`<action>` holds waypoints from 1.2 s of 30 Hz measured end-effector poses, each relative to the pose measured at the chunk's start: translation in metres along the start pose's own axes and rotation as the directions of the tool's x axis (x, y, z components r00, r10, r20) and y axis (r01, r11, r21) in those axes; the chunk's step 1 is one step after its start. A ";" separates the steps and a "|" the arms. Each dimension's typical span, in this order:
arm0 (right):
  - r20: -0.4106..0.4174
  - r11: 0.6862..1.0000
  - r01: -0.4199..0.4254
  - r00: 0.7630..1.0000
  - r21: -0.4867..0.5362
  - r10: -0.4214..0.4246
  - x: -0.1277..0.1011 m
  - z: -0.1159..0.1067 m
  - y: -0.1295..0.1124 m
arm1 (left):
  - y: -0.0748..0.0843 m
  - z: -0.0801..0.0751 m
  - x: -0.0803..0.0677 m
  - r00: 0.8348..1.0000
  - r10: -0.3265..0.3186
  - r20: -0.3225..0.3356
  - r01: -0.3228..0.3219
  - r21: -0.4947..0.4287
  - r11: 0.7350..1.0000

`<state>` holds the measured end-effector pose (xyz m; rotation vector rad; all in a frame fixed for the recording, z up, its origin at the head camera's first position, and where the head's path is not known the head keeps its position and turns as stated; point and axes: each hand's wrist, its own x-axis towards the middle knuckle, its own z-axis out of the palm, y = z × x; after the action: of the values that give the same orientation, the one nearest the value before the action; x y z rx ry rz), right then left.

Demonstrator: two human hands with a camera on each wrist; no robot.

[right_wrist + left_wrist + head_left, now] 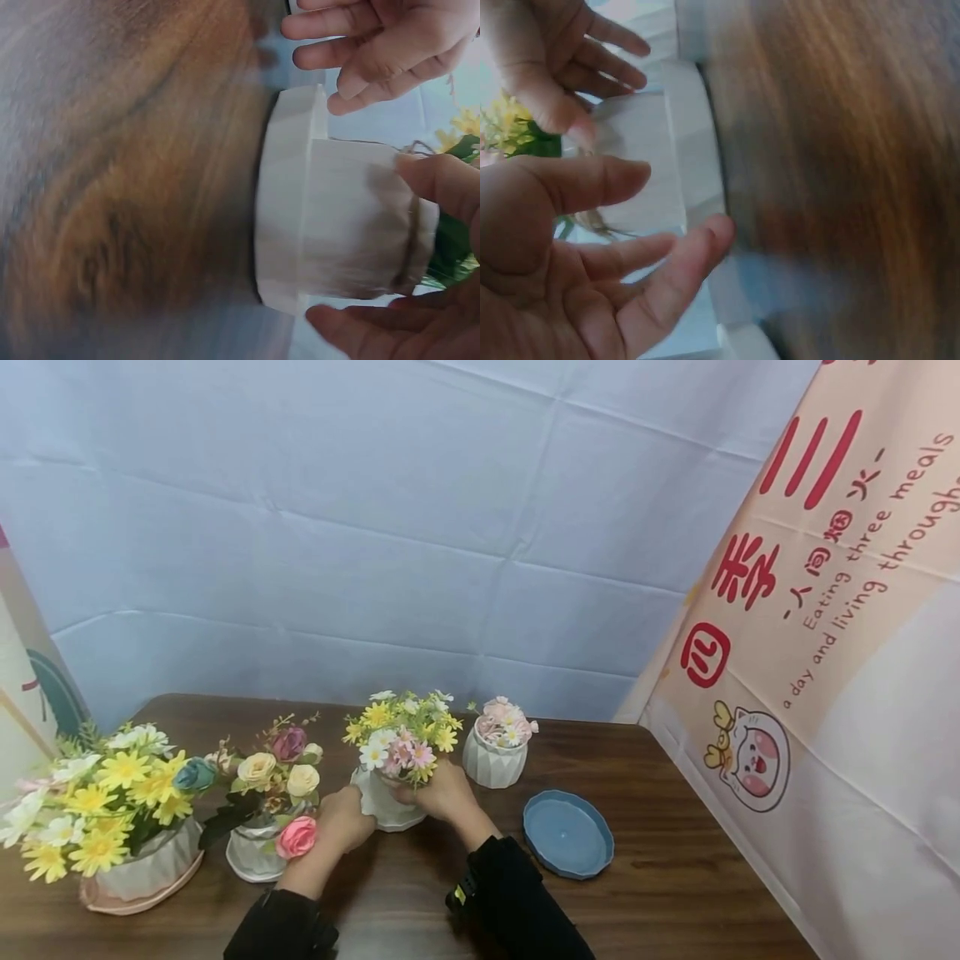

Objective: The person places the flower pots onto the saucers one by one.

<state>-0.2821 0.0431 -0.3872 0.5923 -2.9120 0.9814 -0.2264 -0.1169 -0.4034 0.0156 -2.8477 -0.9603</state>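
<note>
Backdrop cloth (375, 527), creased pale blue, fills the upper frame above a glossy dark wooden table (675, 860). At center a ribbed white pot (382, 806) of daisies stands on its saucer; left hand (341, 818) hovers open beside it, right hand (442, 793) grips it.

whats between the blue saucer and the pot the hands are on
Only bare wooden table. In the head view, the blue saucer lies right of the white pot, with the right hand on the pot's near side.
</note>
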 end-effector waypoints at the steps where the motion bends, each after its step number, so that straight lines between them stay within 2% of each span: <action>1: 0.009 1.000 -0.021 1.000 -0.003 0.021 -0.002 -0.002 0.000 | 0.000 -0.001 0.000 1.000 0.012 0.008 -0.012 0.011 1.000; 6: 0.032 0.994 -0.105 0.994 -0.025 0.106 -0.009 -0.009 0.002 | 0.002 -0.004 -0.003 0.999 0.053 0.001 -0.053 0.010 0.999; 9: 0.043 0.993 -0.115 0.992 -0.026 0.116 -0.013 -0.012 0.005 | 0.003 -0.005 -0.007 0.997 0.074 0.014 -0.074 0.014 0.997; 13: 0.064 0.992 -0.124 0.990 -0.036 0.127 -0.018 -0.017 0.010 | 0.004 -0.006 -0.011 0.990 0.112 0.087 -0.116 0.040 0.992; 17: 0.095 0.991 -0.115 0.988 -0.071 0.122 -0.024 -0.022 0.015 | 0.006 -0.008 -0.014 0.974 0.143 0.177 -0.154 0.049 0.987; 21: 0.118 0.988 -0.110 0.985 -0.109 0.123 -0.029 -0.025 0.019 | 0.009 -0.010 -0.018 0.961 0.157 0.230 -0.175 0.061 0.983; 29: 0.130 0.981 -0.124 0.981 -0.151 0.144 -0.037 -0.033 0.027 | 0.017 -0.007 -0.022 0.938 0.236 0.252 -0.266 0.092 0.960; 36: 0.133 0.980 -0.117 0.981 -0.158 0.139 -0.044 -0.040 0.034 | 0.022 -0.003 -0.025 0.934 0.269 0.233 -0.308 0.149 0.940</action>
<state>-0.2577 0.1072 -0.3807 0.4925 -3.1506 0.7492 -0.2005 -0.1001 -0.3914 -0.5029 -2.9987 -0.6727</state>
